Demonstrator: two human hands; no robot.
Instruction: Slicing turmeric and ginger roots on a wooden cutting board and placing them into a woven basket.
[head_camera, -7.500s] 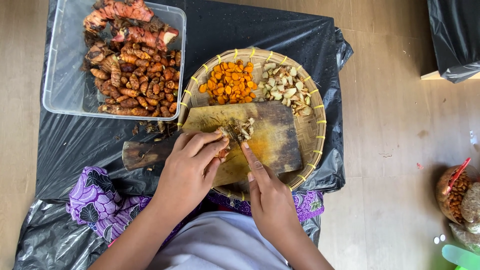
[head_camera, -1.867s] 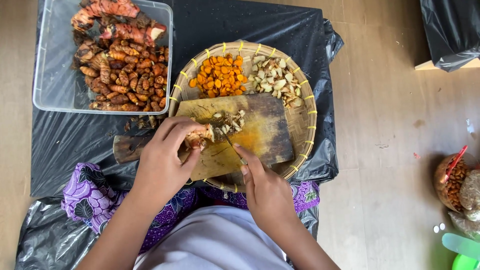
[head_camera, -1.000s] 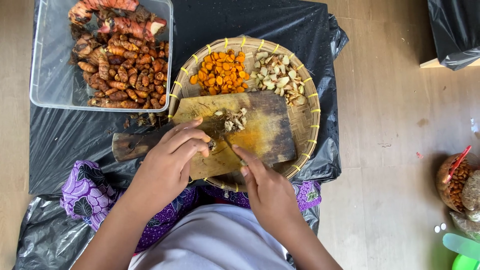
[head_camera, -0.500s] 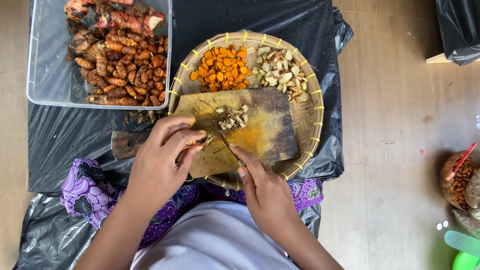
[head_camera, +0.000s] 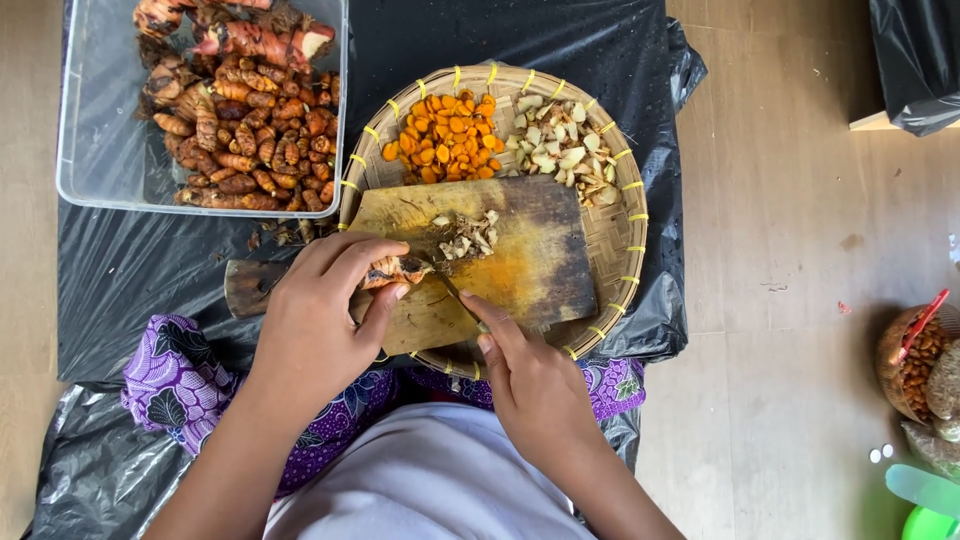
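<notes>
black plastic sheeting (head_camera: 150, 270) covers the wooden floor (head_camera: 800, 220) in front of us, and everything we work with sits on it. at the upper left stands a clear plastic tub (head_camera: 100, 150) filled on its right side with brown rhizomes (head_camera: 250, 140). to its right lies a round woven bamboo tray (head_camera: 620, 250) with a yellow-stitched rim. on the far side of the tray lie two heaps: orange sliced pieces (head_camera: 445, 135) on the left and pale sliced pieces (head_camera: 560, 150) on the right. a stained wooden cutting board (head_camera: 540, 260) rests across the near half of the tray, its handle reaching left past the rim. a small pile of chopped bits (head_camera: 468, 235) lies on the board near its middle. our left hand (head_camera: 320, 320) pins a small knobbly root (head_camera: 392, 270) to the board, fingers clenched around it. our right hand (head_camera: 535, 385) grips a knife (head_camera: 452, 292), its forefinger along the back and the blade's tip at the root. purple patterned cloth (head_camera: 180, 380) covers our lap below the tray.
</notes>
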